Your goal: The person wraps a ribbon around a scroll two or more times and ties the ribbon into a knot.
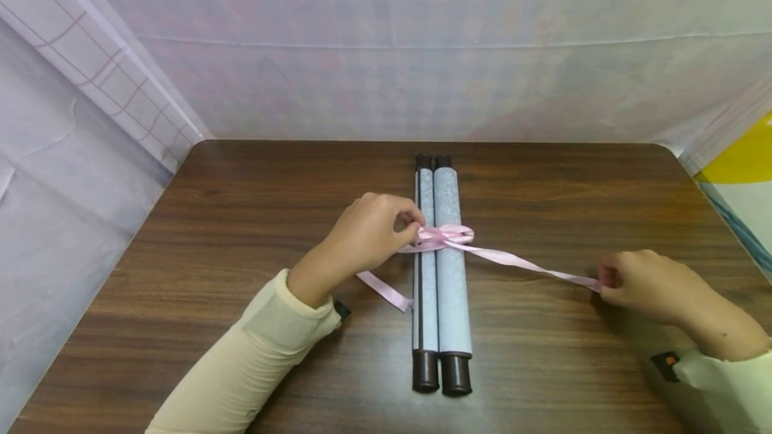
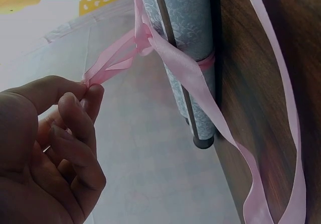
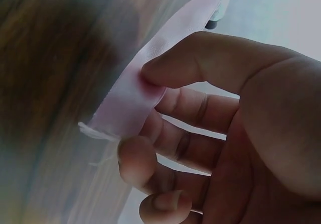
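Note:
A scroll point(image 1: 454, 307) lies on the table as two parallel rolls, pale blue and patterned, with dark end caps. Round its middle runs a pink ribbon point(image 1: 503, 257), knotted with loops on top. My left hand point(image 1: 374, 230) pinches a loop of the ribbon between thumb and fingertips, above the left roll. Off to the right, my right hand point(image 1: 657, 286) pinches a ribbon tail near its frayed end, and that tail stretches fairly straight from the knot. In the left wrist view another ribbon tail point(image 2: 200, 88) hangs loose past the scroll.
The brown wood-grain table point(image 1: 241, 220) carries the scroll near its middle. A pale patterned cloth point(image 1: 392, 72) stands along the far edge, and white sheeting point(image 1: 54, 153) hangs at the left. Dark wrist devices show at both cuffs.

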`<state>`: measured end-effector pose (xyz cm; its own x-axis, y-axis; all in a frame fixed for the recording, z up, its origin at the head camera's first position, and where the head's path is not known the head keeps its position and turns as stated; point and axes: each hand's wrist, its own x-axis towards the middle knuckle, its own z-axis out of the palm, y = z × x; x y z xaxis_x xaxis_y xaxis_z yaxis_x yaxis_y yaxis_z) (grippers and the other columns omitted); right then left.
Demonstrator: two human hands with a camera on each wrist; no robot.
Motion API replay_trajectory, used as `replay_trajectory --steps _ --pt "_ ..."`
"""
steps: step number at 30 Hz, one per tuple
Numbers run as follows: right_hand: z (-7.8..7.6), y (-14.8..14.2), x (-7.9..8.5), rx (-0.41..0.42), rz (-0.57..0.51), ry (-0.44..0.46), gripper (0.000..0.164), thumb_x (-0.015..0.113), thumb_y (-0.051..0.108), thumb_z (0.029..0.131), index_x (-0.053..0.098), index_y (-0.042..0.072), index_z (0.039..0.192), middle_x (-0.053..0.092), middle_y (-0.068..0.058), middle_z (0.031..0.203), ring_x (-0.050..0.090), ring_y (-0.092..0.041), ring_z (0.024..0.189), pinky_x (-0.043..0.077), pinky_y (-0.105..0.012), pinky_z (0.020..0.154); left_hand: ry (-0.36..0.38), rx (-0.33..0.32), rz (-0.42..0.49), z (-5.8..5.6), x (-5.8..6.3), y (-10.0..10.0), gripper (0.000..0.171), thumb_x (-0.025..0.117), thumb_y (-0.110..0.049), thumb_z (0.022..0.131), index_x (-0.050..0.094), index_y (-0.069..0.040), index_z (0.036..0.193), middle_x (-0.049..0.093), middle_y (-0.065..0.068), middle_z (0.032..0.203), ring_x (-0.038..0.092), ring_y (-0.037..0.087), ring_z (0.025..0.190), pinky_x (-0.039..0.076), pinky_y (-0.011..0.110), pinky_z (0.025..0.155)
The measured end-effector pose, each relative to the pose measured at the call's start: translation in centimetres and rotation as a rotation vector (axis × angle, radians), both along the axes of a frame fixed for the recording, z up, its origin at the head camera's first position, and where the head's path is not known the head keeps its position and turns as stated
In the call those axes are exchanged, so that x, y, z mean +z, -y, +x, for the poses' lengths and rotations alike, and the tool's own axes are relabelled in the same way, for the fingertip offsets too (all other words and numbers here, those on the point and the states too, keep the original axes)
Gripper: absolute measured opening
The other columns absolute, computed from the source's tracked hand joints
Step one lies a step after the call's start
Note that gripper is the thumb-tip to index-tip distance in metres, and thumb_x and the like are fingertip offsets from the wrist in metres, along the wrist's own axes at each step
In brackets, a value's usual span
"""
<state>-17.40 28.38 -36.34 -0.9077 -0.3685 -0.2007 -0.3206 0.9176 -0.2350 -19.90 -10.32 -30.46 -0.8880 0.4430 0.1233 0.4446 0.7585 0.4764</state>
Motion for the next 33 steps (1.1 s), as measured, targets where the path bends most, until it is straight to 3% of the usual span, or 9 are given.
replay_trajectory --steps 18,21,25,28,33 --pt "-0.4 -0.3 0.2 0.015 0.038 -0.039 0.02 0.07 0.019 0.073 0.052 0.02 0.066 0.046 0.005 0.056 0.04 -0.012 0.05 0.032 -0.03 0.042 0.001 -0.006 -0.013 0.1 0.1 -0.1 0.014 0.062 -0.018 0.085 0.073 -0.019 0.093 0.069 -0.01 0.08 0.041 0.008 0.042 0.035 0.023 0.042" --pt "-0.3 0.4 0.8 0.026 0.043 -0.066 0.018 0.074 0.027 0.072 0.06 0.017 0.077 0.056 0.004 0.065 0.049 -0.014 0.057 0.041 -0.037 0.045 0.0 -0.008 -0.016 0.0 -0.1 -0.1 0.014 0.062 -0.019 0.085 0.073 -0.019 0.093 0.069 -0.01 0.08 0.041 0.008 0.042 0.035 0.023 0.043" --pt "-0.1 3.1 2.2 0.066 -0.002 -0.174 0.03 0.075 0.032 0.073 0.067 0.012 0.095 0.068 -0.003 0.083 0.06 -0.019 0.068 0.049 -0.046 0.051 -0.005 -0.006 -0.02 -0.1 -0.2 -0.1 0.014 0.062 -0.019 0.085 0.073 -0.02 0.093 0.069 -0.01 0.081 0.039 0.008 0.042 0.035 0.023 0.043" --pt "0.1 6.3 2.8 0.108 -0.08 -0.258 0.024 0.073 0.028 0.075 0.068 0.013 0.093 0.068 -0.003 0.083 0.06 -0.017 0.067 0.05 -0.043 0.05 -0.005 -0.006 -0.021 -0.1 -0.2 -0.1 0.013 0.062 -0.02 0.085 0.073 -0.019 0.093 0.069 -0.01 0.08 0.038 0.007 0.041 0.034 0.023 0.043" --pt "-0.1 11.4 2.5 0.18 -0.194 -0.336 0.015 0.073 0.026 0.077 0.069 0.015 0.087 0.065 0.001 0.079 0.055 -0.012 0.06 0.048 -0.035 0.046 0.0 -0.008 -0.02 0.0 -0.3 -0.2 0.014 0.063 -0.02 0.085 0.073 -0.02 0.093 0.069 -0.01 0.081 0.038 0.007 0.041 0.033 0.023 0.042"
